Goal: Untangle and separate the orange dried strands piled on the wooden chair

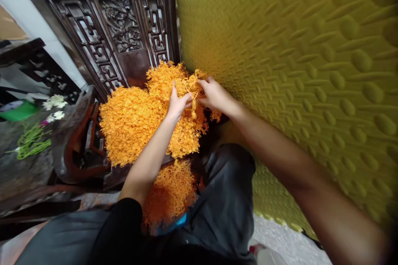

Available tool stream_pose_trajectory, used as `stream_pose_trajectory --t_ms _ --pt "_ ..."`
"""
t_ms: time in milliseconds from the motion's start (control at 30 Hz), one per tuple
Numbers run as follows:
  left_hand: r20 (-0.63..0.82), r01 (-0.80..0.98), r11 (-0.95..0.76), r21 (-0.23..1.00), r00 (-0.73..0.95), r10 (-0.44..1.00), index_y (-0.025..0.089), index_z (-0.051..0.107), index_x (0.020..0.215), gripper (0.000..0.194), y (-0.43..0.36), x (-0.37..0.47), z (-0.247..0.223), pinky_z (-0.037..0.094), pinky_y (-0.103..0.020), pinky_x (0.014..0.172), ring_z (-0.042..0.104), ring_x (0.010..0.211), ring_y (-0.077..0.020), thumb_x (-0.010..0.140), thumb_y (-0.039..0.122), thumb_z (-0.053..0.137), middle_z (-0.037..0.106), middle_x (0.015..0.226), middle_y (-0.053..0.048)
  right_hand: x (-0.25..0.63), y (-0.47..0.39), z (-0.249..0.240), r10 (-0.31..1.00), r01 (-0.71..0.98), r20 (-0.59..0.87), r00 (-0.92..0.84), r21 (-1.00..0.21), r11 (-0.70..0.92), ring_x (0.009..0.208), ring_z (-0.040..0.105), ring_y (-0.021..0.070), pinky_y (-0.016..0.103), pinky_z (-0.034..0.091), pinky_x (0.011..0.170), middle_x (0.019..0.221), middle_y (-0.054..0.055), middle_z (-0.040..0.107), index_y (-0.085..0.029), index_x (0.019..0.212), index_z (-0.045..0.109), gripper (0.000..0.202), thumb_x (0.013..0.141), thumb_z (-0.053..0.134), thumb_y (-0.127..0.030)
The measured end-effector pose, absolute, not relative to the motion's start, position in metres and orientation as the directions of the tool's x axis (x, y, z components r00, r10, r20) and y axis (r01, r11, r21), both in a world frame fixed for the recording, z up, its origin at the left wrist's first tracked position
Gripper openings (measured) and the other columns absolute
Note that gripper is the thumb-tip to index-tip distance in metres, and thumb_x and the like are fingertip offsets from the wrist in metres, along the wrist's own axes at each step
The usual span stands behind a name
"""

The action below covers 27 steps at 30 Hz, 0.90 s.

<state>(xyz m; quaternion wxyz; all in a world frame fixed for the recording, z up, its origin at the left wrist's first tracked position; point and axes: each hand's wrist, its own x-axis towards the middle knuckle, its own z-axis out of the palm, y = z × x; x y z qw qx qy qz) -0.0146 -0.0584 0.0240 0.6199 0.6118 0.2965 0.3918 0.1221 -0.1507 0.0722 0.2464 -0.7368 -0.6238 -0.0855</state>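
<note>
A large orange heap (pixel 130 124) of small, curly, flower-like pieces lies on a dark wooden seat, against its carved back. My left hand (pixel 179 103) is over the heap's right part, thumb raised, fingers closed around some orange strands. Just to its right, my right hand (pixel 213 94) pinches the same loose orange strands (pixel 194 91), which hang between both hands. Below, between my legs, a second orange pile (pixel 171 190) sits in something with a blue edge (pixel 172 224).
The carved wooden back (pixel 133 64) stands behind the heap. A yellow textured mat (pixel 295 70) rises along the right side. At left, a dark table (pixel 18 178) bears green strands (pixel 34 140), white flowers (pixel 55 102) and a green container (pixel 20 110).
</note>
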Motion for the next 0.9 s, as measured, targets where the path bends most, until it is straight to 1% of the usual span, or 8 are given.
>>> stream_pose_trajectory --t_ms 167,300,367,433,533,633,767,900 --pt "0.277 -0.167 -0.221 0.961 0.583 0.764 0.032 0.036 0.160 0.085 -0.063 -0.020 0.039 0.060 -0.039 0.096 0.068 0.118 -0.0231 0.083 0.010 0.063 0.061 0.149 -0.007 0.114 -0.159 0.070 0.667 0.985 0.731 0.146 -0.170 -0.030 0.124 0.056 0.0338 0.055 0.049 0.109 0.127 0.012 0.059 -0.023 0.118 0.068 0.031 0.090 0.056 -0.016" --pt "0.566 -0.211 -0.561 0.800 0.574 0.591 0.027 0.047 0.156 0.083 -0.046 -0.017 0.048 0.037 -0.047 0.125 0.042 0.150 -0.0282 0.076 0.007 0.062 0.047 0.162 -0.004 0.105 -0.153 0.089 0.630 0.965 0.777 -0.012 -0.155 0.211 0.127 0.056 0.0333 0.057 0.048 0.108 0.140 0.013 0.058 -0.021 0.141 0.053 0.056 0.085 0.055 -0.016" --pt "0.642 -0.224 -0.658 0.719 0.576 0.506 0.027 0.048 0.155 0.081 -0.037 -0.019 0.056 0.026 -0.049 0.130 0.032 0.156 -0.0291 0.078 0.010 0.063 0.042 0.164 -0.004 0.106 -0.147 0.097 0.665 0.923 0.747 -0.018 -0.244 0.299 0.126 0.058 0.0315 0.053 0.051 0.107 0.148 0.015 0.054 -0.018 0.152 0.041 0.074 0.080 0.059 -0.018" --pt "0.682 -0.226 -0.720 0.656 0.586 0.437 0.032 0.048 0.155 0.075 -0.031 -0.026 0.066 0.024 -0.052 0.130 0.025 0.159 -0.0309 0.084 0.016 0.064 0.033 0.168 -0.003 0.110 -0.142 0.107 0.705 0.877 0.709 0.016 -0.349 0.331 0.120 0.063 0.0293 0.048 0.053 0.104 0.143 0.015 0.060 -0.016 0.148 0.047 0.073 0.077 0.063 -0.021" --pt "0.726 -0.193 -0.810 0.554 0.588 0.357 0.037 0.048 0.153 0.062 -0.032 -0.043 0.077 0.029 -0.057 0.126 0.017 0.161 -0.0354 0.093 0.032 0.065 0.017 0.174 -0.001 0.117 -0.136 0.126 0.754 0.839 0.654 0.067 -0.446 0.312 0.104 0.069 0.0256 0.044 0.054 0.099 0.115 0.009 0.075 -0.017 0.115 0.070 0.037 0.080 0.064 -0.024" --pt "0.771 -0.088 -0.895 0.438 0.548 0.324 0.039 0.046 0.154 0.057 -0.043 -0.055 0.076 0.029 -0.058 0.126 0.020 0.160 -0.0363 0.098 0.039 0.059 0.001 0.176 0.002 0.123 -0.130 0.151 0.705 0.850 0.677 0.211 -0.483 0.210 0.088 0.068 0.0223 0.041 0.054 0.090 0.091 0.006 0.075 -0.018 0.088 0.072 0.012 0.084 0.064 -0.026" --pt "0.772 0.112 -0.932 0.344 0.531 0.349 0.040 0.032 0.162 0.066 -0.068 -0.050 0.043 0.033 -0.058 0.124 0.029 0.156 -0.0365 0.100 0.037 0.056 -0.012 0.176 -0.002 0.130 -0.114 0.186 0.618 0.838 0.696 0.365 -0.535 0.107 0.082 0.062 0.0186 0.036 0.052 0.082 0.075 0.005 0.067 -0.019 0.077 0.062 0.019 0.091 0.064 -0.031" --pt "0.515 0.309 -0.919 0.243 0.762 0.393 0.031 0.035 0.162 0.076 -0.091 -0.028 -0.015 0.037 -0.064 0.118 0.026 0.157 -0.0433 0.095 0.050 0.063 0.003 0.177 -0.013 0.131 -0.105 0.222 0.601 0.855 0.734 0.316 -0.494 0.154 0.093 0.061 0.0164 0.032 0.050 0.080 0.086 0.007 0.064 -0.019 0.091 0.055 0.028 0.105 0.044 -0.040"
